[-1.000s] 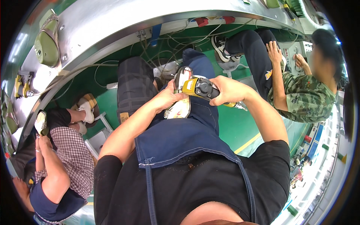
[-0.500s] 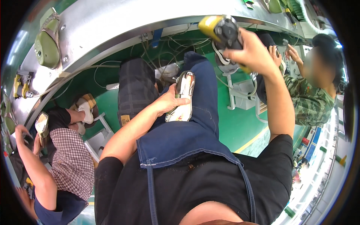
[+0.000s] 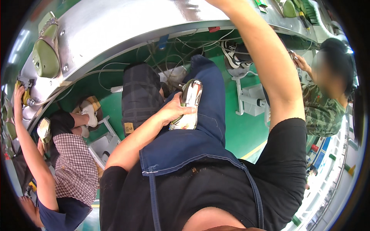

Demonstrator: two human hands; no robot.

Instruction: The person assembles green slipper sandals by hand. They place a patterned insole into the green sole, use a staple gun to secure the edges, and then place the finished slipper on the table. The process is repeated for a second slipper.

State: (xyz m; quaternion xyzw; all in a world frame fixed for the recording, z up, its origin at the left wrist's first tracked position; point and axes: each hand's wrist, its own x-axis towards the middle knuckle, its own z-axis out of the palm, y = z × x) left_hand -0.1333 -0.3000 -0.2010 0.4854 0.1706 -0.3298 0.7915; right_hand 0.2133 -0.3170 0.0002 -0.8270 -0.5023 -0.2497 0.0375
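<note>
My left hand point(image 3: 172, 111) is closed on a shoe last point(image 3: 192, 93) resting on my thigh. Its shiny metal underside faces up, with a pale, printed-looking patch at the near end and green material along the side. The left thumb presses across that underside. At the top edge, over the metal bench, my right hand point(image 3: 221, 3) shows only in part; its fingers are out of the picture, so whatever it holds is hidden. Its forearm point(image 3: 266, 57) stretches far forward.
The metal bench point(image 3: 115, 27) curves across the front, with a green last point(image 3: 47, 57) at its left. A co-worker's hand point(image 3: 18, 92) touches a yellow-black tool point(image 3: 26, 94). At right sits a co-worker in camouflage point(image 3: 322, 107). Hoses and cables point(image 3: 173, 57) hang below the bench.
My right hand has moved forward and up to the bench; the yellow-black power tool it held has left the view. The left co-worker's hand has reached the tool on the bench.
</note>
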